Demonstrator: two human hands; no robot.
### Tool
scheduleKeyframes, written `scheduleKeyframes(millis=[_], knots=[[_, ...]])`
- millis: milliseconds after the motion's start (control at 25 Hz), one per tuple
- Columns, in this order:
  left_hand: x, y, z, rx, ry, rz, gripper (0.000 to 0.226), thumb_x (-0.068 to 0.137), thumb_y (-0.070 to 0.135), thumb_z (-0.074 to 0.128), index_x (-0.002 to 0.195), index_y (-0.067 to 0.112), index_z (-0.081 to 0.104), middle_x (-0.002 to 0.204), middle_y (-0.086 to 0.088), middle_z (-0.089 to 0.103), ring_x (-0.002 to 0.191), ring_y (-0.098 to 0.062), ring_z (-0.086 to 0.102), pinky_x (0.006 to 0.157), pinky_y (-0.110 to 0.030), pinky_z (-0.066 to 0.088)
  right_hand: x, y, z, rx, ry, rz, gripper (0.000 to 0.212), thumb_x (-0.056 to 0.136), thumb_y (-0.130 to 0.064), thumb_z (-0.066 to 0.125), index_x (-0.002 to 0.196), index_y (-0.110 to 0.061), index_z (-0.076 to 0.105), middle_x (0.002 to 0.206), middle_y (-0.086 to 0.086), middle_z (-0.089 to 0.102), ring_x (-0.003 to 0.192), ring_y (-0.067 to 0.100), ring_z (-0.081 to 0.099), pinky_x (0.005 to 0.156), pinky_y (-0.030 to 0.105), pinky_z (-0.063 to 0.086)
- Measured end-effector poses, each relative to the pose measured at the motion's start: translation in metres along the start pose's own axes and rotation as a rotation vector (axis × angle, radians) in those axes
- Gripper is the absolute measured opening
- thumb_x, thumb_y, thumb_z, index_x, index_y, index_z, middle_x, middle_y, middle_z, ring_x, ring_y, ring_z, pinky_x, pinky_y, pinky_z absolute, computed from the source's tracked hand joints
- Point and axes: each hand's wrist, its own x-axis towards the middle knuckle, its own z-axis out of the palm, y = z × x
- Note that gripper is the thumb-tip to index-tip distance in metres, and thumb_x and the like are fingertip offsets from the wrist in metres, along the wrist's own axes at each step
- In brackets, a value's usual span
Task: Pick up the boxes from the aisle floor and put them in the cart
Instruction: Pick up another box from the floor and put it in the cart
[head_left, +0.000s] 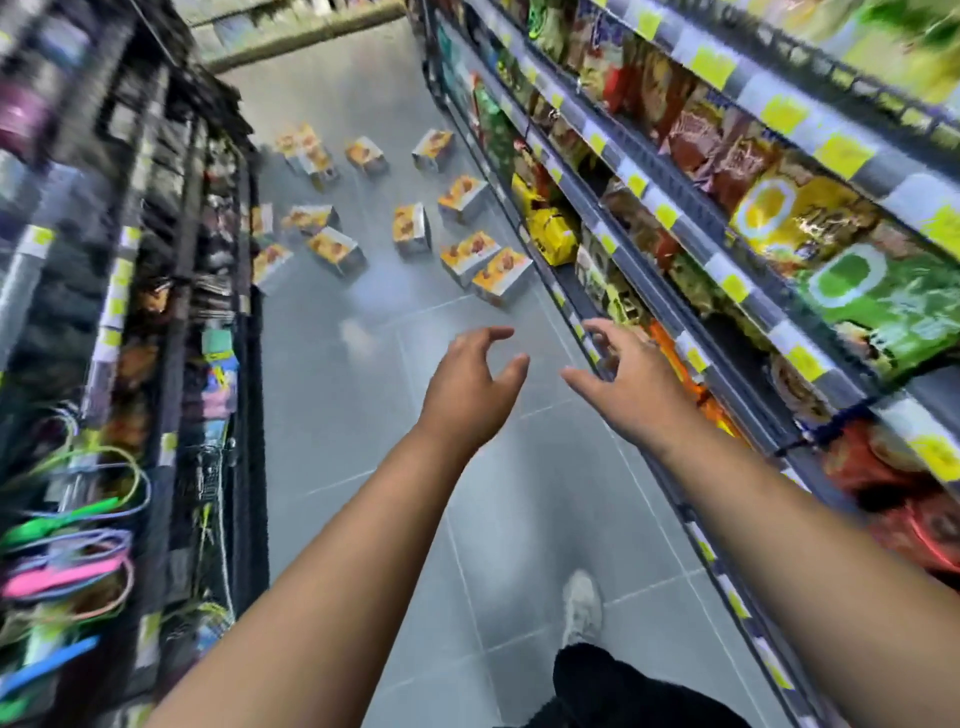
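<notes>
1. No writing can be read: the print on the boxes (501, 278) and on the yellow tags (844, 153) is blurred.
2. The boxes are small cardboard blocks with grey sides and orange-yellow picture faces, scattered at odd angles on the smooth grey tiled floor (363, 415).
3. Glossy bags (878, 296) fill the right shelves (691, 228).
4. The left hand (472, 387) and right hand (626, 387) reach forward side by side, fingers spread and loosely curled, holding nothing. The boxes lie ahead of both, the nearest at the shelves' foot.
</notes>
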Motion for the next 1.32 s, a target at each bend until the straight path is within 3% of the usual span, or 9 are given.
scheduleKeyframes(millis=[320,680,880,1000,1160,1320], knots=[[0.136,-0.032,-0.043,-0.003,0.123,-0.138,0.041,0.093,0.037,0.06,0.131,0.023,0.054,0.134,-0.001,0.053,0.121,-0.018,0.054,0.103,-0.038,0.044,0.172,-0.048,0.03,0.021,-0.151,-0.074,0.06,0.083,-0.033,0.071,0.138,-0.024,0.048,0.131,0.004,0.051,0.114,0.022,0.054,0.098,0.038,0.045],[0.342,-0.093,-0.071,-0.048,0.069,-0.153,0.042,0.092,0.038,0.06,0.132,0.025,0.053,0.134,0.0,0.053,0.122,-0.017,0.054,0.1,-0.039,0.046,0.364,-0.074,0.085,-0.032,-0.135,0.003,0.072,0.079,-0.031,0.075,0.142,-0.026,0.041,0.135,0.007,0.047,0.118,0.022,0.053,0.099,0.032,0.042],[0.449,-0.114,-0.094,-0.038,-0.003,-0.133,0.041,0.093,0.037,0.06,0.132,0.025,0.053,0.133,0.001,0.052,0.121,-0.016,0.054,0.099,-0.032,0.045,0.46,-0.093,0.105,-0.03,-0.101,0.044,0.068,0.083,-0.027,0.073,0.143,-0.024,0.04,0.136,0.005,0.044,0.109,0.015,0.052,0.086,0.021,0.035],[0.508,-0.131,-0.089,-0.024,-0.053,-0.151,0.043,0.093,0.038,0.06,0.133,0.025,0.052,0.135,0.001,0.051,0.122,-0.016,0.053,0.099,-0.032,0.045,0.516,-0.085,0.119,-0.057,-0.1,0.085,0.069,0.083,-0.028,0.072,0.143,-0.024,0.039,0.136,0.006,0.043,0.113,0.018,0.051,0.082,0.021,0.033],[0.581,-0.161,-0.067,-0.025,-0.1,-0.224,0.046,0.093,0.039,0.06,0.135,0.025,0.05,0.137,0.0,0.051,0.123,-0.017,0.053,0.1,-0.036,0.046,0.601,-0.057,0.142,-0.12,-0.118,0.11,0.073,0.081,-0.033,0.074,0.143,-0.022,0.038,0.14,0.01,0.04,0.123,0.029,0.047,0.091,0.034,0.039],[0.661,-0.203,-0.029,-0.072,-0.118,-0.361,0.046,0.091,0.037,0.063,0.134,0.025,0.05,0.138,0.0,0.049,0.121,-0.017,0.053,0.1,-0.035,0.046,0.698,-0.014,0.177,-0.11,-0.191,0.167,0.074,0.082,-0.03,0.073,0.145,-0.019,0.037,0.145,0.008,0.039,0.129,0.026,0.042,0.097,0.032,0.036]])
